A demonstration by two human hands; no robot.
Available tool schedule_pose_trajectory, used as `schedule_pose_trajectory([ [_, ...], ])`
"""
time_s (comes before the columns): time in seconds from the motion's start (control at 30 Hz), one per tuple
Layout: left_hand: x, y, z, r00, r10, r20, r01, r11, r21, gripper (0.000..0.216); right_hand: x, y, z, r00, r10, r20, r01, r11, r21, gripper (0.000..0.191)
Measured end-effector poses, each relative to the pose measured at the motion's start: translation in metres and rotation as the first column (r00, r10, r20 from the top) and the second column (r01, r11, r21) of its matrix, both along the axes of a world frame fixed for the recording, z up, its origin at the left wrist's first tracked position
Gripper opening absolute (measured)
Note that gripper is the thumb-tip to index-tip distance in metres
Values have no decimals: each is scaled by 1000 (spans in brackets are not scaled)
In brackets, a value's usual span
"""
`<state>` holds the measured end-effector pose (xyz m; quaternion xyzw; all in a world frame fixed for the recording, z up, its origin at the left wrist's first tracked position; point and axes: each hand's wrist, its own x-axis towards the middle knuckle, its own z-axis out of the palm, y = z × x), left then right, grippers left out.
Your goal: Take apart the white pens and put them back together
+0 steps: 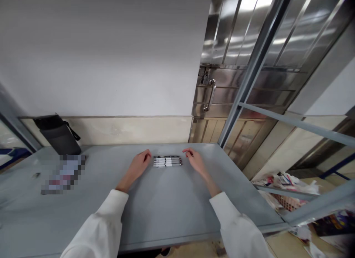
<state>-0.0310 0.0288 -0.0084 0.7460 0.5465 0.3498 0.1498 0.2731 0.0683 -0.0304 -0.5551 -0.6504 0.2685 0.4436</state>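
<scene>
Several pens (167,162) lie side by side on the grey table (172,199), their lengths running left to right. Most have white barrels with dark ends; the rearmost pen (166,156) looks darker. Just left of the row, apart from it, my left hand (139,163) rests with its fingers curled in and nothing visible in them. On the opposite side, my right hand (195,161) is near the pen ends, its index finger stretched out toward the left and the other fingers bent. I see nothing in it.
A dark bottle (59,134) with a strap stands at the back left, beside a pixelated item (64,175). A grey metal frame (238,110) rises at the table's right corner. Beyond it are a metal door (202,99) and a basket (288,202) among plastic bags.
</scene>
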Motion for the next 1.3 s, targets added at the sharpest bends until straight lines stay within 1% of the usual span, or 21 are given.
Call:
schedule_pose_trajectory([
  [0.17,-1,3,-4,1000,6,27,-6,1000,-16,21,3,-2,-1,999,10,-30,-9,999,30,27],
  [0.43,1,3,-10,999,19,37,-17,998,-65,22,6,-6,2,1000,-7,-15,7,1000,-12,31],
  [0.73,0,2,-7,999,41,31,-38,996,-80,23,2,-8,5,999,34,21,-34,999,-15,34],
  [0.93,2,-1,-5,999,31,33,-28,995,-94,22,0,-11,7,997,47,53,-46,999,-26,34],
  [1.3,3,-1,-2,999,4,40,0,996,-89,22,2,-11,4,997,44,69,-44,999,1,32],
])
